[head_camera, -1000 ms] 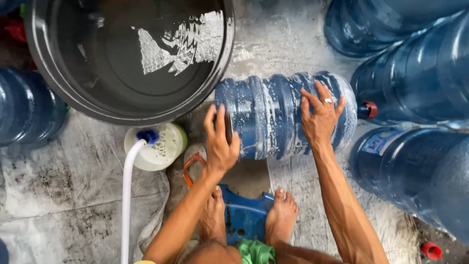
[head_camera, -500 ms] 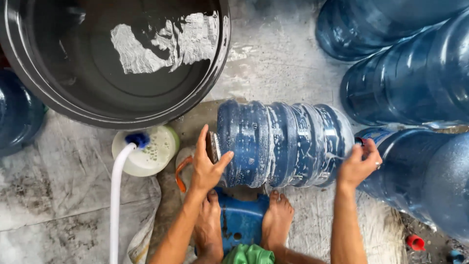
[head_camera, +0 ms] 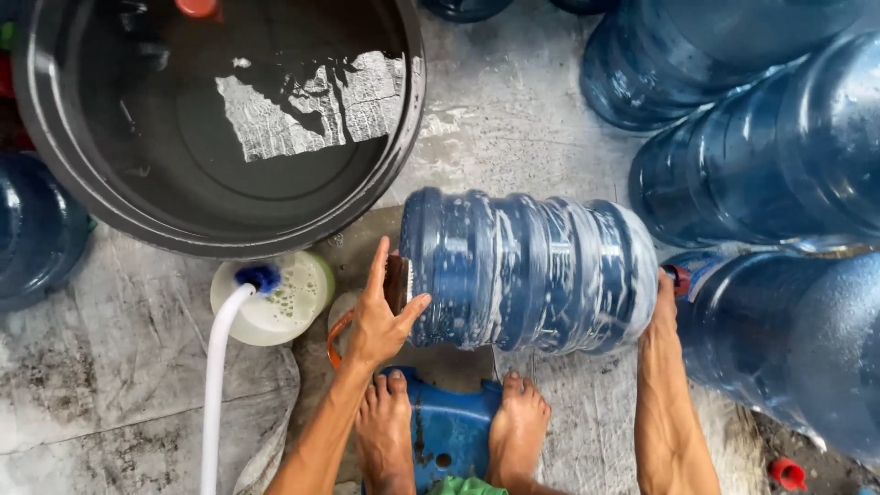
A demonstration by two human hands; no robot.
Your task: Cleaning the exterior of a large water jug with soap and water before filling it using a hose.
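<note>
A large blue water jug (head_camera: 527,270), streaked with soapy foam, lies on its side on the wet concrete in front of me. My left hand (head_camera: 378,316) presses flat against its bottom end, fingers spread. My right hand (head_camera: 662,307) grips the neck end by the red cap (head_camera: 678,280), mostly hidden behind the jug. My bare feet (head_camera: 449,426) rest on a low blue stool (head_camera: 449,431) just below the jug.
A big dark basin (head_camera: 220,119) of water sits at upper left. A small white bucket (head_camera: 275,298) of soapy water with a white hose (head_camera: 215,385) stands left of my hand. Several blue jugs (head_camera: 770,165) crowd the right; another sits at far left (head_camera: 32,229).
My right hand slid from the top of the jug to its neck end. My left hand moved onto the bottom end. The jug has turned and shifted slightly right.
</note>
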